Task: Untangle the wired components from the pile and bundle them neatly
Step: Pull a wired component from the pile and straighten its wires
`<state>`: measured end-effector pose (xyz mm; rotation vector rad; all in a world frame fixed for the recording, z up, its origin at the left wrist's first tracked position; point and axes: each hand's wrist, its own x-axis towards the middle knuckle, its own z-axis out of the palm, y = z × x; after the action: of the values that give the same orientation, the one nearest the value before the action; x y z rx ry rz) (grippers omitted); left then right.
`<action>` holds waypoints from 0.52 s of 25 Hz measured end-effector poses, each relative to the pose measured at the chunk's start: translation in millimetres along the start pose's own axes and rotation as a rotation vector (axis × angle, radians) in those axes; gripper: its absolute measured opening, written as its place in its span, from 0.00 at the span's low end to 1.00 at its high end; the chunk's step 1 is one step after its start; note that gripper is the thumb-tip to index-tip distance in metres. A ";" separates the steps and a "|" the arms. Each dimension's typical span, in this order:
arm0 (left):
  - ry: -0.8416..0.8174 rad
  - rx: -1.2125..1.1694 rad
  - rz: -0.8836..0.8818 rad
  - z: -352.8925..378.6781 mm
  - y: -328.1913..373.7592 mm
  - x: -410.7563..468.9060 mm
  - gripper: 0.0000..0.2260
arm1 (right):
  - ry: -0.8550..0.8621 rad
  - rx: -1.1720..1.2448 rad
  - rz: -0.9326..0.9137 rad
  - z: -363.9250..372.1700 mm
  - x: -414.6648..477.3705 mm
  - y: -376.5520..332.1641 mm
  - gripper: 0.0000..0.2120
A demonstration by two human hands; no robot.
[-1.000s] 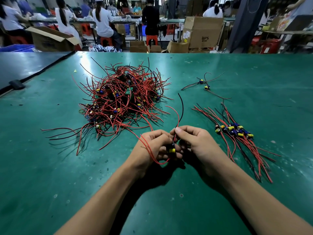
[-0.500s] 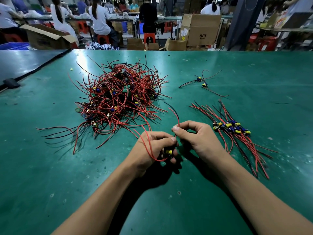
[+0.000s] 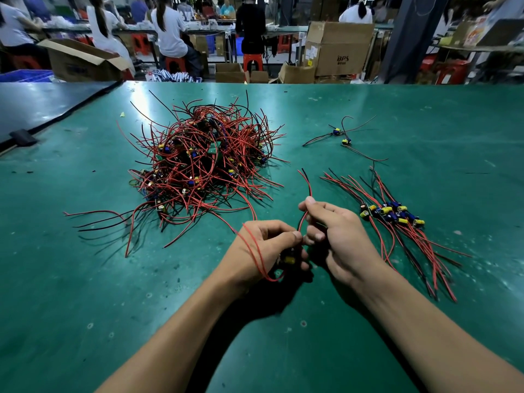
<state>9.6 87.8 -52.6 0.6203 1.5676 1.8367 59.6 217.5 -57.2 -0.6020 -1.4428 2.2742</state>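
Both forearms reach forward from the near edge over the green bench (image 3: pixel 85 293), and the hands meet low above its surface. The left hand (image 3: pixel 263 251) is turned thumb-up. Its grip is closed around a wired component (image 3: pixel 289 260), whose yellow capacitor shows between the curled fingers. A red lead (image 3: pixel 252 249) loops across the back of that hand and under it. The right hand (image 3: pixel 343 239), just beside the left, has a narrow grip: thumb and forefinger pinch the component's red-and-black wire pair, which rises past the fingertips. Right of the hands lies the sorted bundle (image 3: pixel 397 217), its wires roughly parallel. Farther off to the left sits the tangled pile (image 3: pixel 204 165). Well right of it are two loose components (image 3: pixel 341 136).
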 end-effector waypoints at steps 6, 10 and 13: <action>0.085 -0.044 0.012 1.5 -1.7 3.1 0.07 | -0.100 -0.148 -0.053 -1.8 -5.4 3.7 0.08; 0.078 0.021 0.034 -3.9 -2.7 3.0 0.07 | -0.206 -0.262 -0.044 -13.5 -1.9 -2.4 0.10; 0.024 0.037 0.026 -5.5 -3.0 1.6 0.07 | -0.258 -0.308 0.034 -22.0 -0.7 -10.2 0.14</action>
<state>5.1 85.4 -56.6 0.6411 1.6198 1.8443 73.0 237.8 -56.1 -0.4325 -1.9429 2.2364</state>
